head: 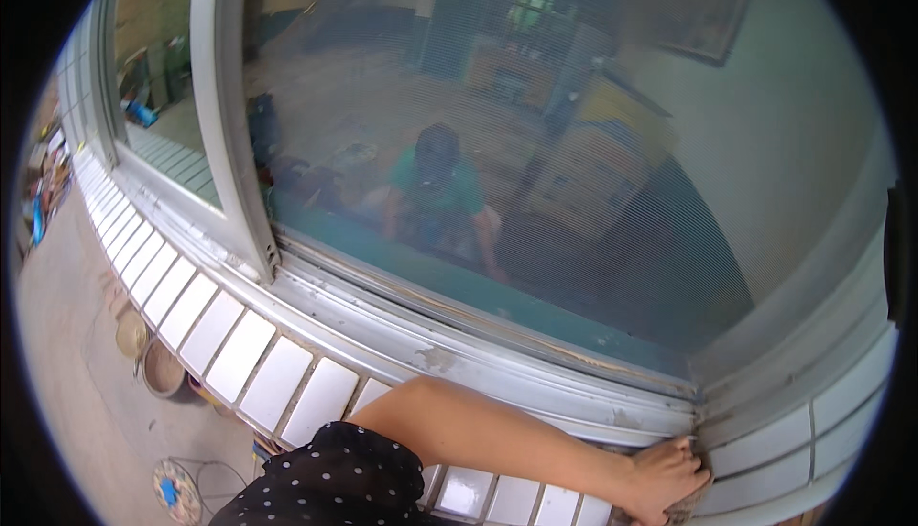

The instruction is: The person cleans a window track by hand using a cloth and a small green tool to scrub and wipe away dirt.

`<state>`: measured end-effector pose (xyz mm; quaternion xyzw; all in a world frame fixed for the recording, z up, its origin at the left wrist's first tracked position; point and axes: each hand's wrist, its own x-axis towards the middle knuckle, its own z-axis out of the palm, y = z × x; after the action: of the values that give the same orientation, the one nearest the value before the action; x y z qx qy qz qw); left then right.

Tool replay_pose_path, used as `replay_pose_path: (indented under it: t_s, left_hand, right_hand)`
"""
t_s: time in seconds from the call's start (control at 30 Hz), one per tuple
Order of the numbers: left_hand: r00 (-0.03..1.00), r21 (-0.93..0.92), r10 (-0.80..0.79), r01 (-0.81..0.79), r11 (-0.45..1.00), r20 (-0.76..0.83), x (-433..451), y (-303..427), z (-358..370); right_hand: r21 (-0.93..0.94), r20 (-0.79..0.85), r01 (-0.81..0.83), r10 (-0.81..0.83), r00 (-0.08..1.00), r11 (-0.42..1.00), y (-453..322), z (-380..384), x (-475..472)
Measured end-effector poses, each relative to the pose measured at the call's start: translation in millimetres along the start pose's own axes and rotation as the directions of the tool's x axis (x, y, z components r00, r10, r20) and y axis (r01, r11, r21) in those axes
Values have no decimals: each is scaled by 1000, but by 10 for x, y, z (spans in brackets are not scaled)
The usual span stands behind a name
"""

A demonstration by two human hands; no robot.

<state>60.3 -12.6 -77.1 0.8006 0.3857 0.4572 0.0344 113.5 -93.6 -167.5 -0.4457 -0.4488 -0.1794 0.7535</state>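
Note:
My left hand [663,479] is at the lower right, in the corner where the window sill meets the tiled side wall. Its fingers curl over a grey-brown pad or rag [690,503], mostly covered by the hand. My bare forearm lies across the white sill tiles [237,357], below a black polka-dot sleeve [337,472]. Just beyond the arm runs the metal window track [387,332], with worn, dirty patches. A fine mesh screen [401,81] fills the wide opening above it. My right hand is out of view.
A metal sash frame [233,117] rises at the left, beside a glass pane [161,117]. Below the sill, a round bowl [163,367] and a coiled round item [176,490] lie on the concrete floor [64,354]. Through the mesh, a person in green [437,174] sits or crouches.

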Motion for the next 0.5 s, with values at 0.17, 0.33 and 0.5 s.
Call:
replay_pose_path:
  t_s: [0.17, 0.33, 0.5]
  left_hand:
    - [996, 96, 73, -77, 992, 44, -8, 70, -346]
    - [998, 30, 55, -56, 998, 28, 38, 129, -383]
    - [996, 61, 84, -82, 995, -23, 26, 90, -366]
  right_hand:
    - [115, 70, 128, -137, 988, 985, -258, 65, 102]
    - [141, 94, 210, -224, 970, 967, -313, 49, 222]
    - [116, 139, 330, -344, 928, 937, -332, 34, 292]
